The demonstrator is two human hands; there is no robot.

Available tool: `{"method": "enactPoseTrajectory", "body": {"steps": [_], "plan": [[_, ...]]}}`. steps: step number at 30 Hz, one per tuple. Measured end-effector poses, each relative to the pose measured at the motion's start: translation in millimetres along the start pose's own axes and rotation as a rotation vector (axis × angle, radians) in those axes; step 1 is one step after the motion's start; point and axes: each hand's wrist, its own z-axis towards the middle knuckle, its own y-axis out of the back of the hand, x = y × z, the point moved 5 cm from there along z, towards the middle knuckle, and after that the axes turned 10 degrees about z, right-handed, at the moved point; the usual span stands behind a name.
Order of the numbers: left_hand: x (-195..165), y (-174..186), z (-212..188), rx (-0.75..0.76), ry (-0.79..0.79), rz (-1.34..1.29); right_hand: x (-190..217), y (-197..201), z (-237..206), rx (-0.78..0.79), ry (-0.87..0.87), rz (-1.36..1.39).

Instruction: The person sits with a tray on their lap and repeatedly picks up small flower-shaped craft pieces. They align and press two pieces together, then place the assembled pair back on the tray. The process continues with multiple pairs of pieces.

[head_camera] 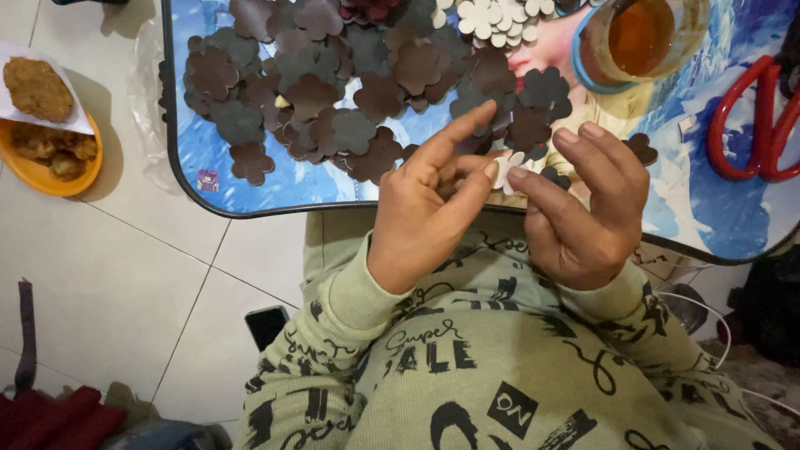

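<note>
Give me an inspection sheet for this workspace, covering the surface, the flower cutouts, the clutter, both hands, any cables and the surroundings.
Surface: small tray table with a blue picture top and dark rim.
Job's things: white flower cutout pinched between both hands; pile of dark flower cutouts; white cutouts at the far edge.
Clutter: glass of amber drink; red scissors.
Grippers: left hand and right hand both grip the white cutout by the fingertips.
Cables: white cable on the right.
Surroundings: tiled floor; orange plate of fried food; dark phone.
</note>
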Motion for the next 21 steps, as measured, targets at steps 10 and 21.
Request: {"method": "enactPoseTrajectory", "body": {"steps": [10, 21], "plan": [[-1.6, 1.3, 1.5, 0.017, -0.001, 0.001, -0.9, 3.0, -0.6, -0.051, 0.001, 0.03], [8.7, 1.6, -3.8, 0.145, 0.018, -0.026, -16.8, -8.1, -18.6, -0.15, -0.125, 0.53]]}}
